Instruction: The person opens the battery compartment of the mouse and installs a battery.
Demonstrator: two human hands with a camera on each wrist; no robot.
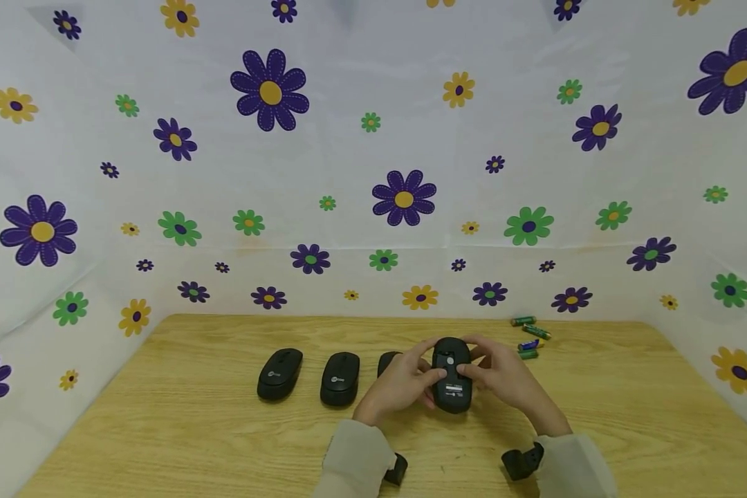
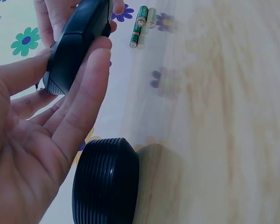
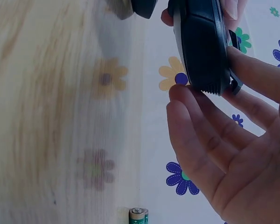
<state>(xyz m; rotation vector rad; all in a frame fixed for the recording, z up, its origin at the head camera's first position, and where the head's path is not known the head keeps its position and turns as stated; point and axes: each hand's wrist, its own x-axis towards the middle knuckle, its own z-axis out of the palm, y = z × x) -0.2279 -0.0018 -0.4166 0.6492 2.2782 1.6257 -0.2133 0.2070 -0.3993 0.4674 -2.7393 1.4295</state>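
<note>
A black computer mouse (image 1: 452, 398) is held up off the table between both hands, its labelled underside facing the head camera. The left hand (image 1: 398, 384) grips its left side, thumb on the underside. From the other side the right hand (image 1: 504, 373) holds it, thumb also pressed on the underside. A dark recess shows near the top of that underside. In the right wrist view, a thin black flap (image 3: 234, 60) stands out from the mouse's bottom beside the right thumb. Another black mouse (image 1: 387, 360) is partly hidden behind the left hand.
Two more black mice, one at the far left (image 1: 280, 374) and one nearer the middle (image 1: 340, 379), lie on the wooden table (image 1: 193, 429). Several small batteries (image 1: 537, 332), green and blue, lie at the back right. A flower-patterned white sheet (image 1: 348, 166) encloses the back and sides.
</note>
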